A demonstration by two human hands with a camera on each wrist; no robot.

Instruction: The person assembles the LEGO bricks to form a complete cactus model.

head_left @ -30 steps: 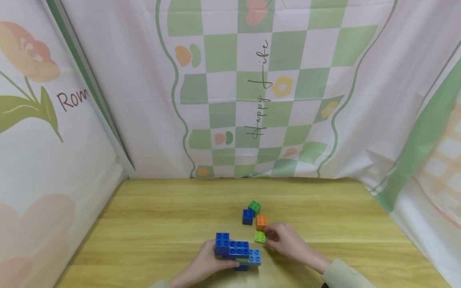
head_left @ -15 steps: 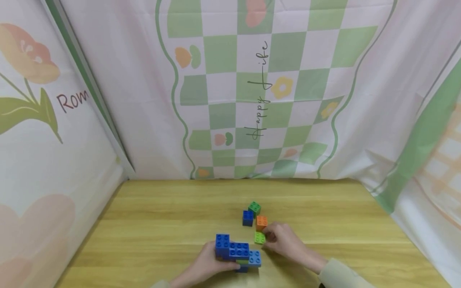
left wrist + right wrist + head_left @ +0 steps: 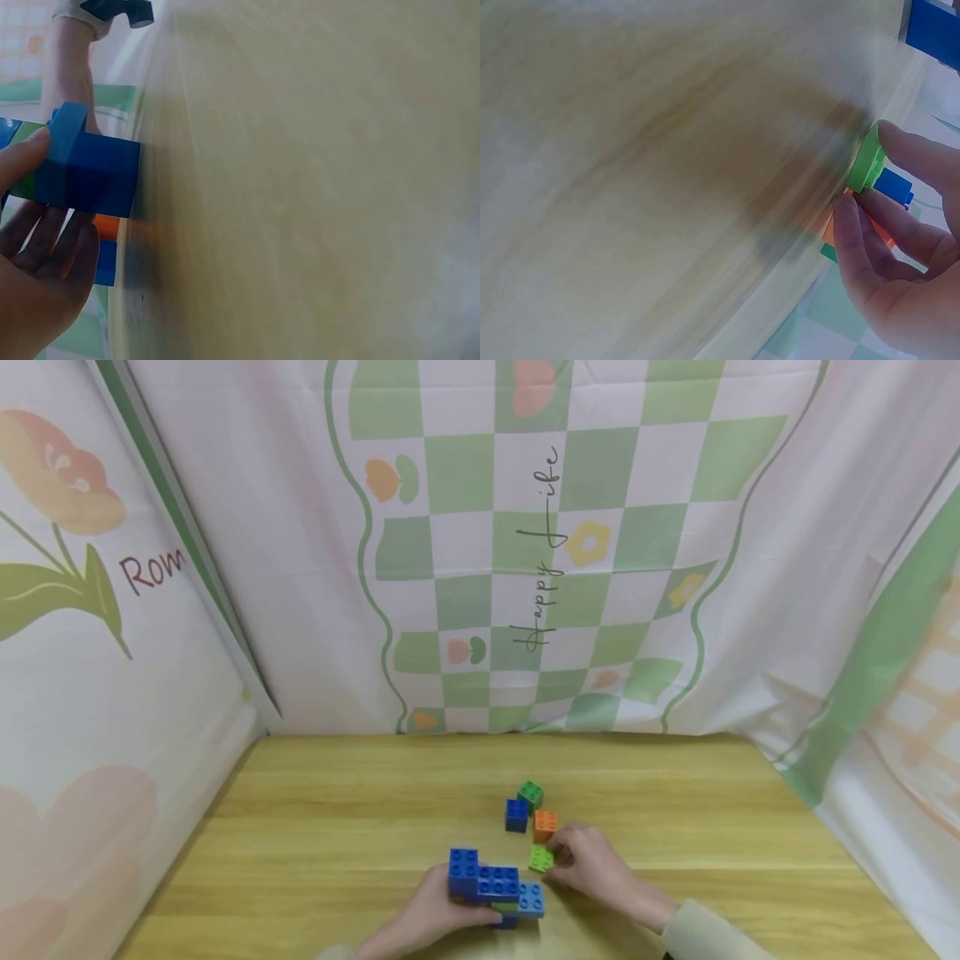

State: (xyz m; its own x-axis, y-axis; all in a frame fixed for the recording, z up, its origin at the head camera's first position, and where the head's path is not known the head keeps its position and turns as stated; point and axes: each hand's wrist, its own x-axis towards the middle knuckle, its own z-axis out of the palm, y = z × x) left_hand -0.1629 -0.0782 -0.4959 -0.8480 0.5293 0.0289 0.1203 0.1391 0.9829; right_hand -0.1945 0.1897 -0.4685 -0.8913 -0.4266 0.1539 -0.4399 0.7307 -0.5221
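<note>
My left grip (image 3: 433, 906) held round the blue assembly (image 3: 498, 882) while my right grip (image 3: 596, 866), barely parted, pinched the lime brick (image 3: 541, 859) on the desk (image 3: 337, 827), where I feared a skewed lift nudging the nearby orange brick (image 3: 545, 824).

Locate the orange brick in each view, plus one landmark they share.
Head: the orange brick, low, slightly right of centre.
Left wrist: at left, partly hidden, just below the mostly blue stack.
Right wrist: right of centre, partly hidden by the right hand.
Shared landmark: that mostly blue stack, held by the left hand.
</note>
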